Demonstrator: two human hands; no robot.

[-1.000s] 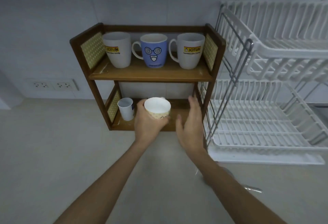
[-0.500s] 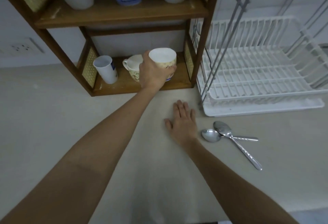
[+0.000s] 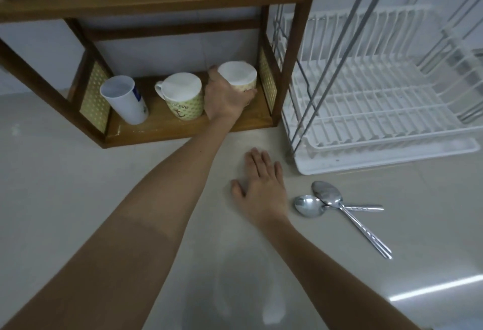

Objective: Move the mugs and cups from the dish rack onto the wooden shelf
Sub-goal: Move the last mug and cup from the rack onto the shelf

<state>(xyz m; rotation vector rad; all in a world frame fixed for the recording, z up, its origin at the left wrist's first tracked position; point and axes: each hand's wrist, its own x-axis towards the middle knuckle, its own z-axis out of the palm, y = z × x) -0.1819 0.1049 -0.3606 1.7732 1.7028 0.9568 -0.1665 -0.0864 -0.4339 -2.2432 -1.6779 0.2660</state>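
My left hand (image 3: 226,95) wraps around a patterned mug (image 3: 238,76) at the right end of the wooden shelf's (image 3: 162,125) lower board. Beside it to the left stands a matching patterned mug (image 3: 184,98) with its handle turned left, then a white plastic cup (image 3: 122,100). On the upper board only the bottoms of three mugs show, cut off by the frame's top edge. My right hand (image 3: 261,185) lies flat on the counter with fingers spread, holding nothing. The white dish rack (image 3: 379,110) stands to the right of the shelf, with no cups visible in it.
Two metal spoons (image 3: 337,208) lie crossed on the pale counter just right of my right hand. The rack's drip tray (image 3: 392,158) reaches toward the counter's front. A grey tiled wall backs the shelf.
My left hand carried the patterned mug from in front of the shelf into the lower board's right end. My right hand dropped to rest flat on the counter. The camera tilted down.
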